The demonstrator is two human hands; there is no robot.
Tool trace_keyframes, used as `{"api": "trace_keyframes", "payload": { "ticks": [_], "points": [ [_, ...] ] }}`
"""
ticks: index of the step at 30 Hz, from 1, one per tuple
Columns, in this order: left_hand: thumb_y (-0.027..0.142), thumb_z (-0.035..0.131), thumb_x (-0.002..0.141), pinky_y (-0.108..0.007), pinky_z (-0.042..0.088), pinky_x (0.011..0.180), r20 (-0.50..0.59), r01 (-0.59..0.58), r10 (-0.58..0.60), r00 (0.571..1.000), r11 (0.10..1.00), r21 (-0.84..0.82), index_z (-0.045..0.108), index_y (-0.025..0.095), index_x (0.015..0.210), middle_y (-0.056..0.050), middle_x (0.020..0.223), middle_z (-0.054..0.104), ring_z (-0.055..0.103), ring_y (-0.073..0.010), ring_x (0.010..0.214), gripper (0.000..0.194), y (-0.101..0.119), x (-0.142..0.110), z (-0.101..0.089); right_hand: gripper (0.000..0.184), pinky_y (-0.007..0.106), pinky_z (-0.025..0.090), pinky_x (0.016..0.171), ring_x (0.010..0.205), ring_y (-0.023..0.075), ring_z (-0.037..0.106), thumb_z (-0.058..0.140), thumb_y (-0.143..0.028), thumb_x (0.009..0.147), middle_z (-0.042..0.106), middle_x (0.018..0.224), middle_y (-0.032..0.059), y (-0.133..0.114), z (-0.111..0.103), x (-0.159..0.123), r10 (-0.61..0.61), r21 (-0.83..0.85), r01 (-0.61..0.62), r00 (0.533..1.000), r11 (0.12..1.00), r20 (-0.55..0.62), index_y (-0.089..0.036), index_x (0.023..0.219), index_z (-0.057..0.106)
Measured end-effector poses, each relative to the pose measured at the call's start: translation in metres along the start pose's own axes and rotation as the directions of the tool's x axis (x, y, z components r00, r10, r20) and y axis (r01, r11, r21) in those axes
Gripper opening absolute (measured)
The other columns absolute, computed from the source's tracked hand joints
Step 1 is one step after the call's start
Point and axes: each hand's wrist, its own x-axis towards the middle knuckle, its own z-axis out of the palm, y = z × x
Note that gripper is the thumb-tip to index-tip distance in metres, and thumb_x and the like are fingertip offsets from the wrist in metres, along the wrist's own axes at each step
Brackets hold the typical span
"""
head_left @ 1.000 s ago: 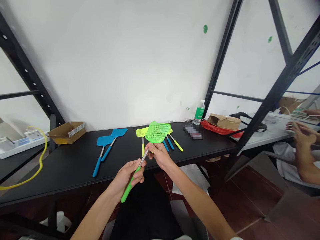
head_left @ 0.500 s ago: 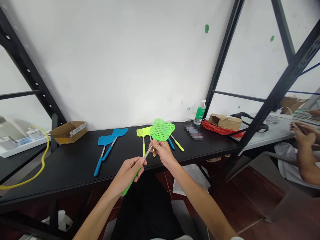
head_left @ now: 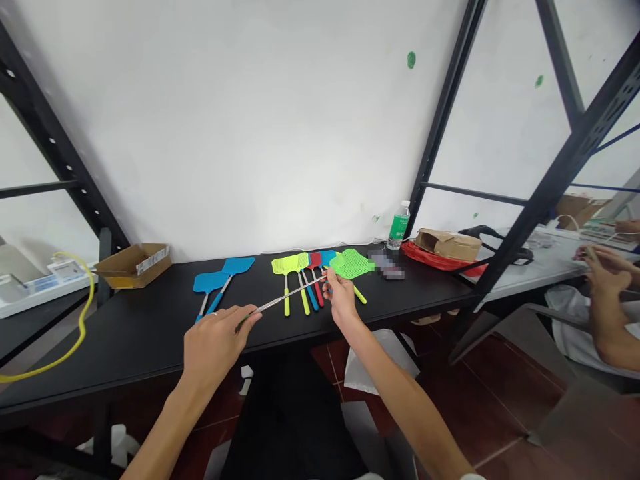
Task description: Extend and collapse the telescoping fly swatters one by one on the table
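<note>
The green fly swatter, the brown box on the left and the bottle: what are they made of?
The green fly swatter: its bright, hole-filled head looks like plastic; its thin shaft looks like metal, silvery and shiny.
The brown box: probably cardboard, dull with thin, flat walls.
The bottle: likely clear plastic, smooth and see-through, though glass is possible.

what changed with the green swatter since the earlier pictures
The left hand moved leftward, the right hand rightward with the green swatter's head, so more metal shaft shows and a red swatter appears. Both kept hold. The blue swatters at left and the bottle stayed put.
</note>
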Motion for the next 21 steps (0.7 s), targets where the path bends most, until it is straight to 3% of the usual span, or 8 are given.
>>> {"api": "trace_keyframes", "payload": {
  "ticks": [7, 15, 21],
  "points": [
    [0.045, 0.051, 0.098, -0.031, 0.038, 0.065, -0.059, -0.032, 0.031, 0.998, 0.999, -0.003, 0.075, 0.028, 0.100, -0.002, 0.091, 0.078, 0.067, -0.0229, 0.076, 0.029, 0.002, 0.004, 0.002, 0.047, 0.021, 0.033, 0.041, 0.052, 0.0076, 0.049, 0.081, -0.060, 0.067, 0.063, 0.074, 0.0032, -0.014, -0.009, 0.007, 0.013, 0.035, -0.014, 1.000, 0.999, 0.015, -0.016, 0.078, 0.069],
    [0.038, 0.056, 0.097, -0.030, 0.039, 0.068, -0.148, -0.029, 0.021, 0.989, 0.998, -0.055, 0.071, 0.026, 0.098, -0.003, 0.098, 0.078, 0.068, -0.0231, 0.085, 0.020, 0.008, 0.003, 0.000, 0.050, 0.021, 0.030, 0.040, 0.049, 0.0077, 0.046, 0.076, -0.063, 0.073, 0.057, 0.066, -0.0006, -0.008, 0.014, -0.020, 0.199, 0.113, -0.227, 0.956, 0.967, 0.215, -0.017, 0.091, 0.072],
    [0.037, 0.057, 0.096, -0.029, 0.038, 0.066, -0.132, -0.077, 0.069, 0.989, 0.995, -0.058, 0.072, 0.025, 0.102, -0.003, 0.093, 0.078, 0.068, -0.0225, 0.082, 0.021, 0.012, 0.001, 0.006, 0.053, 0.022, 0.031, 0.041, 0.046, 0.0078, 0.045, 0.071, -0.068, 0.075, 0.055, 0.061, -0.0004, -0.002, 0.015, -0.021, 0.130, 0.068, -0.144, 0.974, 0.987, 0.185, -0.016, 0.077, 0.069]
  ]
}}
